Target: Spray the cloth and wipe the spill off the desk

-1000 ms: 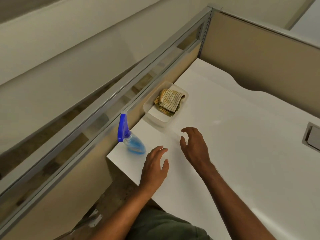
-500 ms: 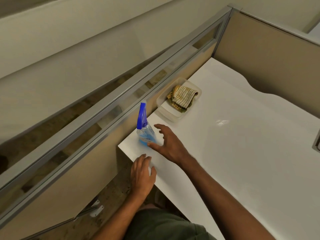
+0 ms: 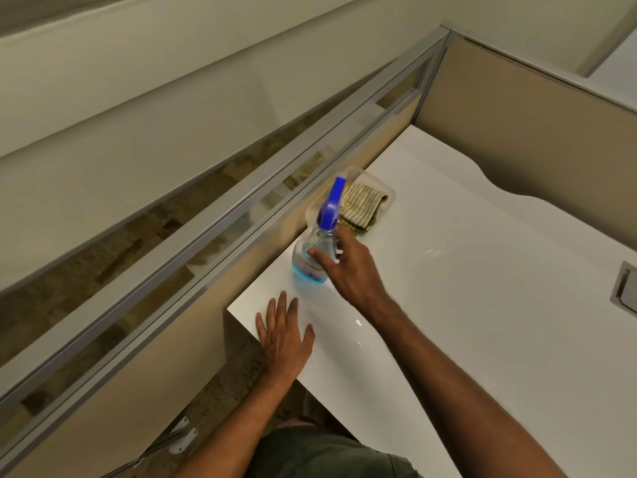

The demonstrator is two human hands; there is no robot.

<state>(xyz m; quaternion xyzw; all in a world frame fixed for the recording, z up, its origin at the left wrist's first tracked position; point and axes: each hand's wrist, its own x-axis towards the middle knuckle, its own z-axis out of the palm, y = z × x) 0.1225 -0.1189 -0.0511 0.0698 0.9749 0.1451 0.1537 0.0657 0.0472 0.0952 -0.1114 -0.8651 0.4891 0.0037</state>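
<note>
Early stage — nothing sprayed or wiped yet, by the look of it. Right hand (image 3: 348,267) reaches to the clear plastic spray bottle with blue trigger head and blue liquid (image 3: 319,246); thumb lies on the bottle's body, fingers pass behind it, so a closing grip, though whether it is fully tight I cannot tell. Bottle stands upright on the white surface (image 3: 482,322) near its left edge. Left hand (image 3: 284,334) lies flat, fingers spread, on the near corner. Yellow striped folded cloth (image 3: 362,208) sits in a shallow clear plastic tray (image 3: 387,191) just beyond the bottle, untouched. Wet glints on the surface (image 3: 432,251) — likely the spill. Left to do: lift bottle, spray cloth, wipe. Partition wall (image 3: 517,125) bounds the far side; a metal cable grommet (image 3: 625,291) sits at right. Nothing blocks the reach.
</note>
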